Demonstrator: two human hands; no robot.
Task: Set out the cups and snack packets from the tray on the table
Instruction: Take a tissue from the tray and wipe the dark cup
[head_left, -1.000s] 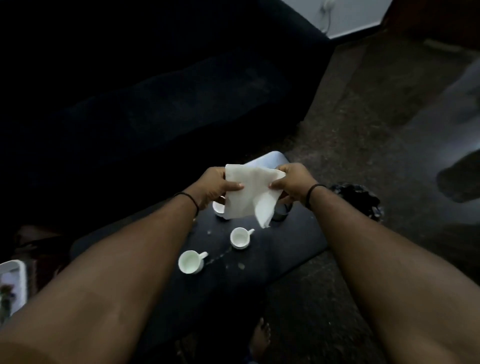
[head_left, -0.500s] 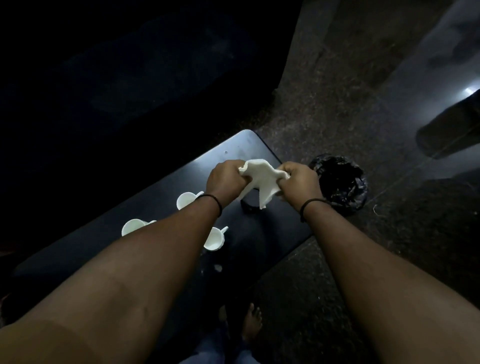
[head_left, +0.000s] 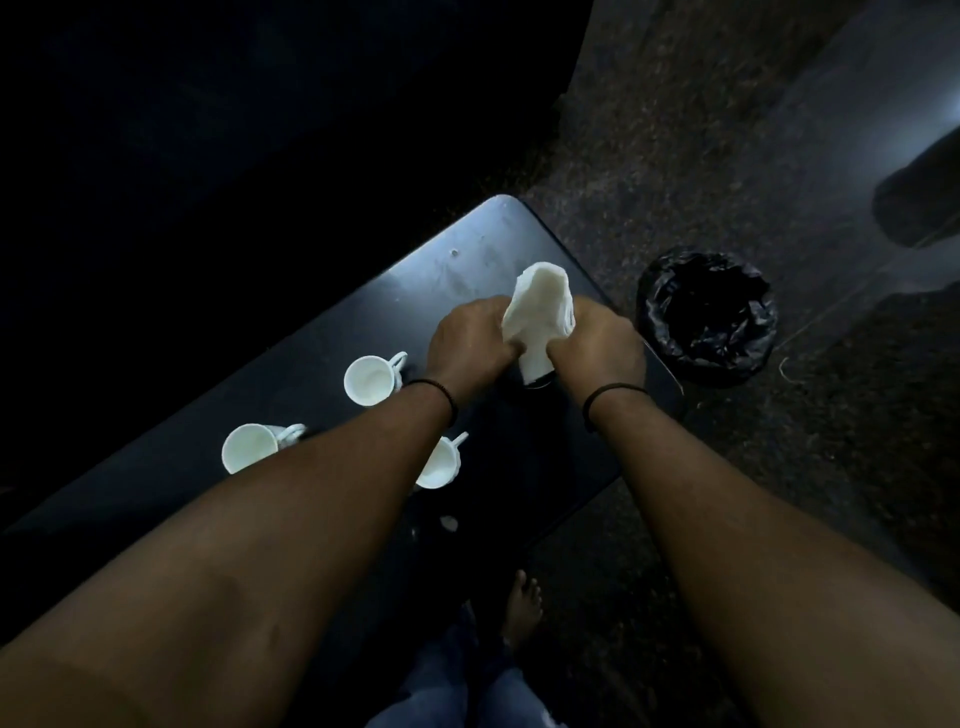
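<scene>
Hands meet over the far end of a dark table (head_left: 467, 270), the left hand (head_left: 470, 340) and right hand (head_left: 597, 343) both curled tight on a white napkin (head_left: 540, 306), which stands bunched and upright between them, its lower end pushed down toward a dark object beneath that is too dim to name. The grip looks like one for stuffing or wringing the paper into shape rather than carrying it, a judgement only. Three white cups are already set out on the table: a far cup (head_left: 370, 379) just left of the left wrist, a left cup (head_left: 249, 448) nearer the table's edge, and a near cup (head_left: 439, 462) half hidden under the left forearm. No tray or snack packets can be seen. A black-lined bin (head_left: 706, 317) sits on the floor just beside the table's corner, handy for waste. A second ago the napkin was held up flat and spread wide between the hands; half a second ago it was being crumpled; now it is gathered into a narrow roll and lowered closer to the tabletop.
</scene>
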